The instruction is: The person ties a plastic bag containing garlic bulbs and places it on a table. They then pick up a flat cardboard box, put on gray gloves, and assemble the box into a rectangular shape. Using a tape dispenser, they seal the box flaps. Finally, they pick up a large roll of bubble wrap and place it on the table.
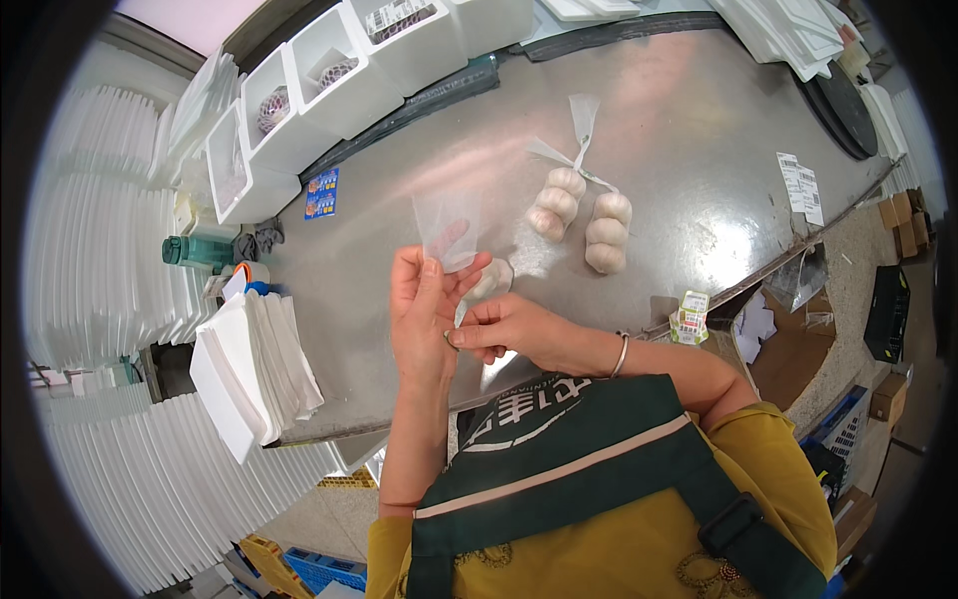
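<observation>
My left hand [428,311] grips the open end of a sheer white mesh bag [441,217], which stands up above the fingers. My right hand [509,326] pinches a thin strip [459,313] close against the left palm; whether it belongs to the mesh is hard to see. Garlic bulbs [492,278] in mesh show just behind the hands, partly hidden by them. Farther up the metal tabletop [419,314] lie two finished-looking mesh packs, a left garlic pack [557,204] and a right garlic pack [608,232], each of three bulbs, their twisted tails crossing at the top.
White foam boxes [273,187], some holding netted produce, line the far left edge. A stack of white sheets [258,367] stands at the near left, by a green bottle [198,252]. Printed labels [799,189] lie at right; a label roll [690,317] sits on the near edge.
</observation>
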Motion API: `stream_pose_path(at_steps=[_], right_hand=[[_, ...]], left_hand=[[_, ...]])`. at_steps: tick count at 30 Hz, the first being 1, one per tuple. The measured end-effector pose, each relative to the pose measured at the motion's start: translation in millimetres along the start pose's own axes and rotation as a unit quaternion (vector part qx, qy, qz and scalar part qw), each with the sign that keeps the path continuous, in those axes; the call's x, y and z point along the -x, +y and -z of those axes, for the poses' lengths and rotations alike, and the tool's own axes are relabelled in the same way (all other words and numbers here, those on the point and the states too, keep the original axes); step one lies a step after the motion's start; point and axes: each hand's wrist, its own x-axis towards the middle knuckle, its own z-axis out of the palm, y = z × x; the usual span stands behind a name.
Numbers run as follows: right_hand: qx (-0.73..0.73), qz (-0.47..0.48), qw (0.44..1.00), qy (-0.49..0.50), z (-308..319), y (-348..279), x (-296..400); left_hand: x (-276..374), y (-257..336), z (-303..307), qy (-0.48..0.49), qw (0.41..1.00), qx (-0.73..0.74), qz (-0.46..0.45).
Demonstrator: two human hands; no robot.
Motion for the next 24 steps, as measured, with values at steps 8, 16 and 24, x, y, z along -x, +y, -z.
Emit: stream_pose_path(at_steps=[8,16,24], right_hand=[[0.016,0.046,0.999,-0.007,1.2,2.3,-0.4],[0.181,0.208,0.959,0.063,-1.7,5.0,0.7],[0.306,0.311,0.892,0.122,12.4,-10.8,19.0]], left_hand=[[-0.3,-1.4,4.3,-0.005,1.0,0.002,0.009],[0.4,1.8,-0.3,-0.017,0.999,-0.02,0.036],[-1.3,15.2,20.0,0.022,0.98,-0.199,-0.008]])
